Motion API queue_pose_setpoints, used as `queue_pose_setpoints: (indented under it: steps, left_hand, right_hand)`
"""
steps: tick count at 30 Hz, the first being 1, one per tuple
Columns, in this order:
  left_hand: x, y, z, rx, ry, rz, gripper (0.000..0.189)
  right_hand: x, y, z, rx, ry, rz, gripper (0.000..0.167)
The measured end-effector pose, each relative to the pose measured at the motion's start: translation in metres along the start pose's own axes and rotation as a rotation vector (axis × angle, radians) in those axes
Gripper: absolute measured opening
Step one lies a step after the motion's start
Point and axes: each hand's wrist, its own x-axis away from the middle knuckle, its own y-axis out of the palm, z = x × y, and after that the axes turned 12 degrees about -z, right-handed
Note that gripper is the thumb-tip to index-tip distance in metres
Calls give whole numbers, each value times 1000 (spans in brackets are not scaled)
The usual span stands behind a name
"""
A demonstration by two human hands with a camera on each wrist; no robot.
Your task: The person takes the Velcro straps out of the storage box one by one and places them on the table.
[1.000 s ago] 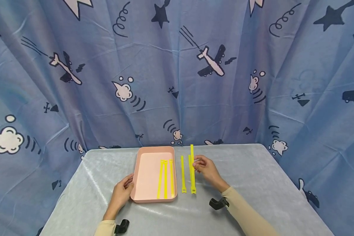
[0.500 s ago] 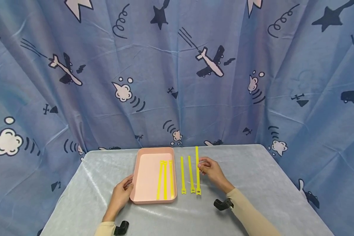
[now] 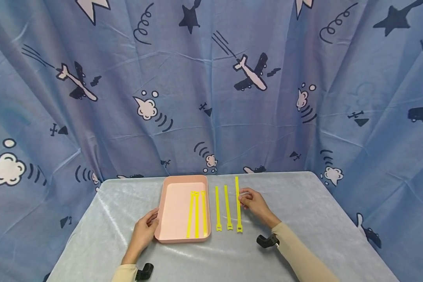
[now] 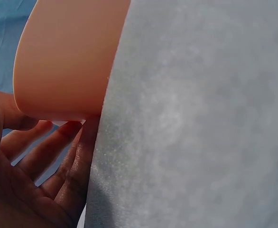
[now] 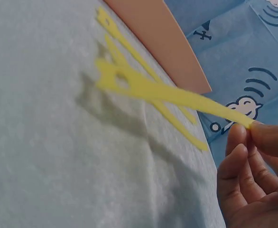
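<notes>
My right hand (image 3: 254, 204) pinches a yellow hook-and-loop cable tie (image 3: 238, 211) between thumb and fingertips. In the right wrist view the tie (image 5: 162, 90) is held above the table, its wide holed end away from the hand and its shadow below. To its left, two more yellow cable ties, one nearer (image 3: 228, 209) and one farther (image 3: 217, 209), lie side by side on the table. At the pink tray's (image 3: 172, 235) left wall rests my left hand (image 3: 143, 231); its extended fingers (image 4: 72, 175) touch the wall. Three yellow ties (image 3: 197, 215) lie in the tray's right part.
A pale grey cloth covers the table (image 3: 292, 219). Behind it hangs a blue patterned curtain (image 3: 183, 78). Black wrist cameras sit on the left wrist (image 3: 145, 271) and the right wrist (image 3: 266, 241).
My right hand has moved the pinched cable tie rightward, away from the tie beside it. My left hand and the tray stay put.
</notes>
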Motion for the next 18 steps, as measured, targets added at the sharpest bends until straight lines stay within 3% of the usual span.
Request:
queue_pose_setpoints:
  steps: [18]
  left_hand:
    - [1, -1, 2, -5, -11, 2, 41]
  right_hand:
    - [-17, 1, 12, 43, 113, -25, 25]
